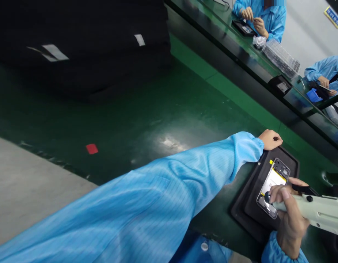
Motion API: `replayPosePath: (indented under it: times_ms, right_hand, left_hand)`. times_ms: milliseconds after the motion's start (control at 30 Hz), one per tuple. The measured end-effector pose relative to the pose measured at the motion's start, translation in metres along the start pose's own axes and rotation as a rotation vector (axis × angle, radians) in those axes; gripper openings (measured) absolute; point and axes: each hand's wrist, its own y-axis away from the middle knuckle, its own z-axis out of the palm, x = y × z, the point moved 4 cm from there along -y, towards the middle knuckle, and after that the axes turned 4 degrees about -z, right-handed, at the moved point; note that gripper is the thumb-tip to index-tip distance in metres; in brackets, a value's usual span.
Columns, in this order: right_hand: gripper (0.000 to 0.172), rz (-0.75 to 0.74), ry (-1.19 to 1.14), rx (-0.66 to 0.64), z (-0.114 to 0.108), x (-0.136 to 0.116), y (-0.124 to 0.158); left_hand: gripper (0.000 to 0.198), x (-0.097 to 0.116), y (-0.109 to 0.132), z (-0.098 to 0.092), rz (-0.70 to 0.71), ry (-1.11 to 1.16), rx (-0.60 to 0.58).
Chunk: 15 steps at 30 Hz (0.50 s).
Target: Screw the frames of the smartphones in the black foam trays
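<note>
While the right hand [293, 221] clamps a pale-green plastic handheld tool [323, 212] over an opened silver-edged rectangular phone [271, 180], the curled left hand [270, 140] lies beyond it, grip unclear.

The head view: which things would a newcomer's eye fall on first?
Most likely the long blue sleeve, which crosses the picture from the lower left to the left hand at the dark tray. Next, at the lower right, the right hand holds a pale green tool over an opened phone. A small red patch stands out on the green surface at left.
</note>
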Motion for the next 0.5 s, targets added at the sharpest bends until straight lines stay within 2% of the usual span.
replayPosePath:
  times_ms: [233, 433, 500]
  right_hand:
    - [0.022, -0.109, -0.028, -0.111, 0.006, -0.004, 0.000]
    - [0.022, -0.088, -0.030, -0.071, 0.012, -0.004, 0.006]
    - [0.023, -0.127, -0.020, -0.039, 0.012, -0.010, 0.008]
  left_hand:
    - [0.015, 0.002, 0.002, 0.000, -0.004, 0.006, -0.001]
    - [0.014, 0.002, 0.001, -0.001, -0.004, 0.001, -0.003]
    - [0.014, 0.001, 0.001, -0.001, 0.002, -0.002, -0.007]
